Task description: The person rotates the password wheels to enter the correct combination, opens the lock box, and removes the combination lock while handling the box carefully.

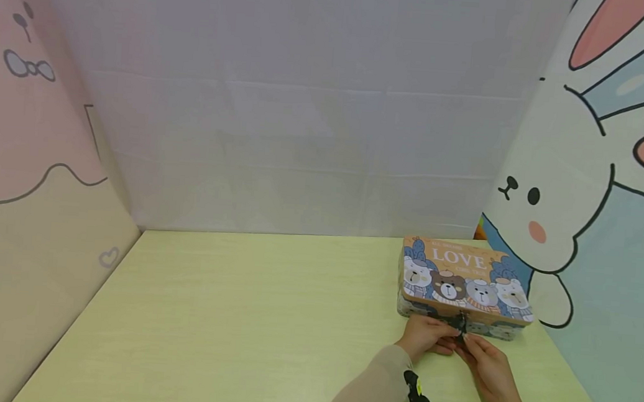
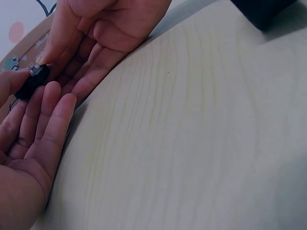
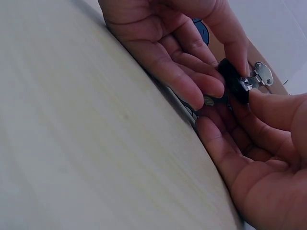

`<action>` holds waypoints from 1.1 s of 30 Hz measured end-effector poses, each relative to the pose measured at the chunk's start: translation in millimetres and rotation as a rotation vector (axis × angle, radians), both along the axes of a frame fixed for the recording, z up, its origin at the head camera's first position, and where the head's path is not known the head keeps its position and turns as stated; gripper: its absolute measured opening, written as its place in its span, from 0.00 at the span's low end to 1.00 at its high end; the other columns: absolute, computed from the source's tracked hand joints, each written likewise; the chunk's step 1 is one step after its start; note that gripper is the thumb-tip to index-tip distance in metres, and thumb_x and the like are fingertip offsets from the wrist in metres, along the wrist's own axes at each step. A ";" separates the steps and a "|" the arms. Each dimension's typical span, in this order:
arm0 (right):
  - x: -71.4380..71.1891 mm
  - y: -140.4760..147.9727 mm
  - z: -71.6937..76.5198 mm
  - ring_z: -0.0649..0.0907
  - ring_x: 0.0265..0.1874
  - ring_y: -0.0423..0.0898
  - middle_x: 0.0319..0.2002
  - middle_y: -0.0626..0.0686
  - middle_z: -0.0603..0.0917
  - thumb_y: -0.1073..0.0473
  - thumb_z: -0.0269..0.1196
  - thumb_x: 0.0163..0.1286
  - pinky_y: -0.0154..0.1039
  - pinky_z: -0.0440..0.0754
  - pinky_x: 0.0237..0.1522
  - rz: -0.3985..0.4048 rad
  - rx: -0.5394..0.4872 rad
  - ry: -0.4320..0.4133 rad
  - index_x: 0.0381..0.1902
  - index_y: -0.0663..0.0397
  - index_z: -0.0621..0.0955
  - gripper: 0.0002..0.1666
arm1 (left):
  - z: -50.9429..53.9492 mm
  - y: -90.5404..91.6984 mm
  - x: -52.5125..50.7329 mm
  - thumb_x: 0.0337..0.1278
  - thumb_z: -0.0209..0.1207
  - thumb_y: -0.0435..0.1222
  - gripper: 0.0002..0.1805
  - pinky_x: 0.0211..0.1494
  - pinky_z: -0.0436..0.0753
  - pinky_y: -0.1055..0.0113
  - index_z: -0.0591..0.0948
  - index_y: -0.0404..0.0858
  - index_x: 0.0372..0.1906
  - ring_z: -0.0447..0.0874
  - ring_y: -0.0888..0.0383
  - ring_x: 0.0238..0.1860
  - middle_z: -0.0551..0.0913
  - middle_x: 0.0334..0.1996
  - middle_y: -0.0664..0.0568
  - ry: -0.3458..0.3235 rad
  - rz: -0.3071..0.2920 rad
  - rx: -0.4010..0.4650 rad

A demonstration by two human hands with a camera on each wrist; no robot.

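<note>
A tin box (image 1: 468,276) with bears and the word LOVE on its lid sits at the table's back right, lid down. At its front, a metal latch (image 3: 264,73) has a small black padlock (image 3: 233,79) at it. My left hand (image 1: 427,336) pinches one side of the padlock between thumb and fingers. From the other side, my right hand (image 1: 490,365) also pinches it, thumb near its small silver parts. In the left wrist view the padlock (image 2: 34,82) is partly hidden by fingertips.
The pale yellow table (image 1: 224,319) stretches out to the left of the box. A white sheet (image 1: 306,112) hangs behind it. A rabbit-print panel (image 1: 618,296) stands close to the box's right, and a pink and cream panel (image 1: 32,255) is at the left.
</note>
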State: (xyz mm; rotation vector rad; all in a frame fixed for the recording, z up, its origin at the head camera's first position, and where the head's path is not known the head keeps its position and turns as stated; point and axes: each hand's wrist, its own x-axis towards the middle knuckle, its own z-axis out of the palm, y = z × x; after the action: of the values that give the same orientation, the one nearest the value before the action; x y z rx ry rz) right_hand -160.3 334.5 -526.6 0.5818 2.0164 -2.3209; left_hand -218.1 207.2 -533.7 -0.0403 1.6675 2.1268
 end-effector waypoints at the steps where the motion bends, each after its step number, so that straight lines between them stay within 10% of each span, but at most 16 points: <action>1: -0.2 0.2 -0.1 0.82 0.38 0.29 0.43 0.46 0.80 0.70 0.43 0.80 0.31 0.84 0.51 0.000 -0.004 0.000 0.69 0.84 0.57 0.26 | 0.1 0.0 0.0 0.52 0.69 0.24 0.05 0.28 0.90 0.61 0.88 0.34 0.25 0.86 0.56 0.22 0.86 0.21 0.42 -0.001 0.001 -0.001; 24: 1.1 0.6 1.9 0.83 0.37 0.31 0.37 0.42 0.80 0.70 0.45 0.79 0.31 0.84 0.51 -0.025 -0.075 -0.001 0.52 0.67 0.78 0.15 | -4.7 -13.3 1.5 0.54 0.65 0.20 0.13 0.37 0.90 0.57 0.83 0.24 0.46 0.88 0.38 0.37 0.87 0.31 0.35 0.057 -0.099 0.102; 33: 1.6 0.6 0.4 0.84 0.37 0.33 0.36 0.43 0.81 0.70 0.46 0.79 0.32 0.85 0.48 -0.019 -0.081 0.035 0.50 0.68 0.80 0.15 | -12.8 -8.1 8.8 0.51 0.67 0.20 0.12 0.30 0.90 0.62 0.86 0.34 0.40 0.89 0.43 0.30 0.87 0.26 0.41 0.191 0.041 0.086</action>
State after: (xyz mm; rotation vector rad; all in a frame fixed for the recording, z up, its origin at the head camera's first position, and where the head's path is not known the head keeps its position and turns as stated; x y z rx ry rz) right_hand -158.7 335.0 -526.3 0.5636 1.9285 -2.4270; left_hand -209.4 199.1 -546.4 0.1615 1.6898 2.2929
